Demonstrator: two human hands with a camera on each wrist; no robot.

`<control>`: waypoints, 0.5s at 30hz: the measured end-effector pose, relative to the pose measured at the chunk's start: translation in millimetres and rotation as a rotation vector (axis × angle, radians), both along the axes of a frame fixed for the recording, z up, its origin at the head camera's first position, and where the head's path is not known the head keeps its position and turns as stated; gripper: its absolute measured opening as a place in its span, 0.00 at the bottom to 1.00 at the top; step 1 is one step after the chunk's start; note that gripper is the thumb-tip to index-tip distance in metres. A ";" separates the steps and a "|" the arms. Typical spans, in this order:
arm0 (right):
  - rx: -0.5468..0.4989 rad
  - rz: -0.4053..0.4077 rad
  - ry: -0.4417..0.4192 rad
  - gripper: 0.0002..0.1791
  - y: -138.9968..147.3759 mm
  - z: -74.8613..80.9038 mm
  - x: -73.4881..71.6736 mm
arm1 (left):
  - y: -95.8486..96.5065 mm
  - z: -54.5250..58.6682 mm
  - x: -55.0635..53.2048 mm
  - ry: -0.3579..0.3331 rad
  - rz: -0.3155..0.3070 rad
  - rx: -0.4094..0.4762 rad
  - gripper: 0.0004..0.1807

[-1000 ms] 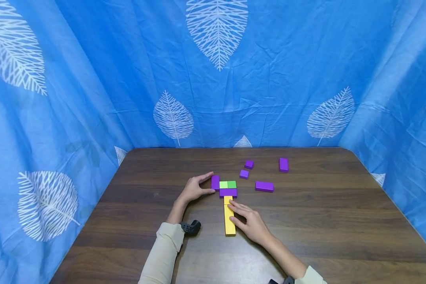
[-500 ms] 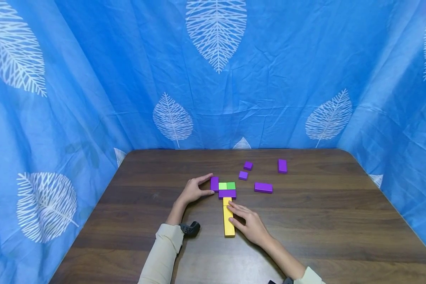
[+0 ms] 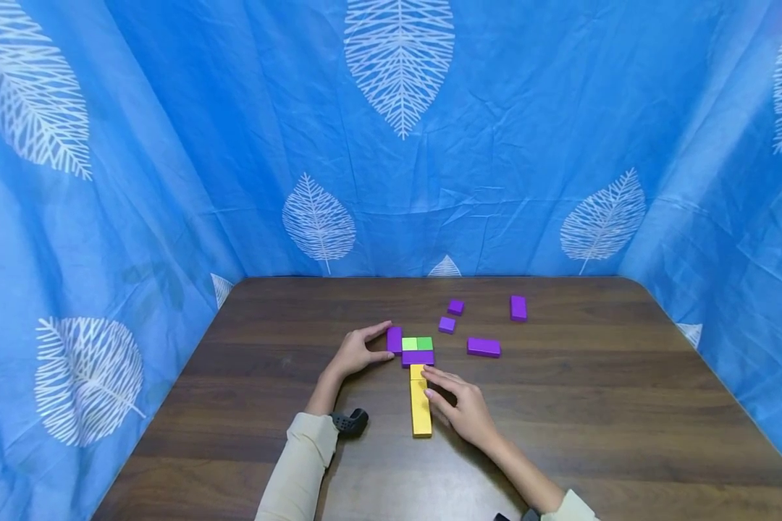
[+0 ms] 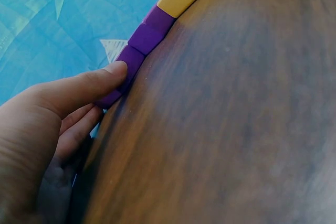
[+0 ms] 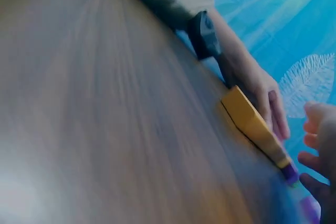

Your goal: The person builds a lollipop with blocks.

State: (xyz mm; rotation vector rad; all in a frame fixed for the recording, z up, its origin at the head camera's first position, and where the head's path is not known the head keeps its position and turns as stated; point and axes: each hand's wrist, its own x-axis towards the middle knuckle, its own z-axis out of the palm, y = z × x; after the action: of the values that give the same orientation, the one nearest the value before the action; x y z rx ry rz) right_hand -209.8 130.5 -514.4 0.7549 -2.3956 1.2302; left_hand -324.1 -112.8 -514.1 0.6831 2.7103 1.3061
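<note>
My left hand [image 3: 355, 353] pinches an upright-lying purple block [image 3: 394, 340] by its two ends, thumb at the near end and fingers at the far one. In the left wrist view the thumb presses that purple block [image 4: 129, 69]. Right of it sit a light green cube [image 3: 409, 344] and a darker green cube [image 3: 425, 344], with a crosswise purple block [image 3: 418, 358] along their near side. From this runs a short yellow block [image 3: 416, 371], then a long yellow block [image 3: 421, 416]. Beside the yellow row, my right hand [image 3: 464, 409] hovers with fingers loosely extended, holding nothing.
Two small purple blocks [image 3: 447, 325] lie behind and right of the arrangement. Farther right are a crosswise purple block [image 3: 484, 348] and another purple block [image 3: 518, 308] near the back. A blue leaf-print curtain [image 3: 391, 217] surrounds the brown wooden table [image 3: 599, 405].
My right hand's fingers have come off the yellow blocks, drawing slightly right and closer together. The left hand keeps its pinch on the purple block; the blocks hold their arrangement.
</note>
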 end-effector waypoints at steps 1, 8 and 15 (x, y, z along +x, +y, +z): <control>-0.008 -0.006 -0.004 0.17 0.7 4.0 -2.1 | 0.1 0.3 -0.3 -0.001 0.004 0.001 0.37; -0.019 -0.055 -0.004 0.13 11.1 38.8 -24.8 | 0.9 0.9 -2.2 0.005 0.013 -0.001 0.37; -0.050 -0.141 0.100 0.14 27.0 65.5 -59.4 | 0.8 -1.9 -0.8 0.009 0.012 -0.003 0.37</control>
State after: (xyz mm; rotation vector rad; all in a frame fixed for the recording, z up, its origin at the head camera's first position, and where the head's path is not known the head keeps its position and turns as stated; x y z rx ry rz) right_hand -269.2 157.5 -448.9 0.6063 -2.2861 1.1627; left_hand -324.9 -111.9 -516.1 0.6746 2.7270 1.3043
